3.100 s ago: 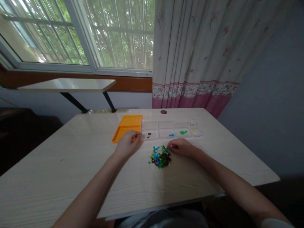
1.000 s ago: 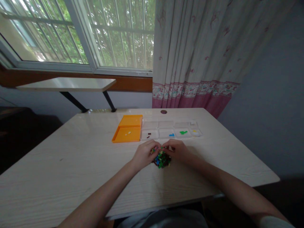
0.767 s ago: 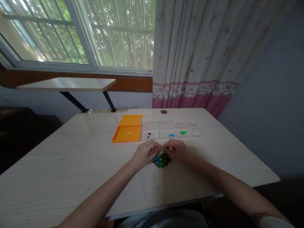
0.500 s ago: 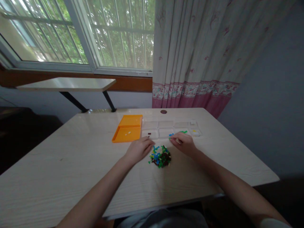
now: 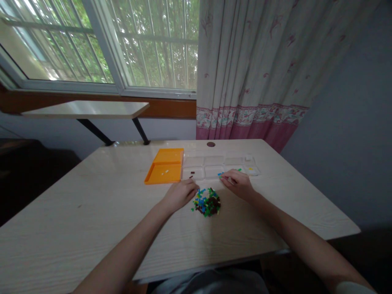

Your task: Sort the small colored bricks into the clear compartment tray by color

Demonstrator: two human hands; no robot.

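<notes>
A small pile of tiny blue, green and dark brown pieces (image 5: 207,203) lies on the pale wooden table (image 5: 92,220). My left hand (image 5: 179,194) rests just left of the pile, fingers curled, near the tray's dark-piece cell. My right hand (image 5: 238,183) reaches over the front row of the clear compartment tray (image 5: 214,161), fingers pinched by the blue and green pieces; what it grips is too small to make out. An orange lid (image 5: 165,166) with two white bits lies left of the tray.
A window and a patterned curtain (image 5: 251,69) stand behind the table. A narrow shelf on black brackets (image 5: 85,109) juts out under the window. A round cable hole (image 5: 211,144) sits near the table's far edge. A grey wall is on the right.
Both hands left the pile, where they were picking together. My right hand moved up to the tray's front cells; my left hand drew back to the left of the pile.
</notes>
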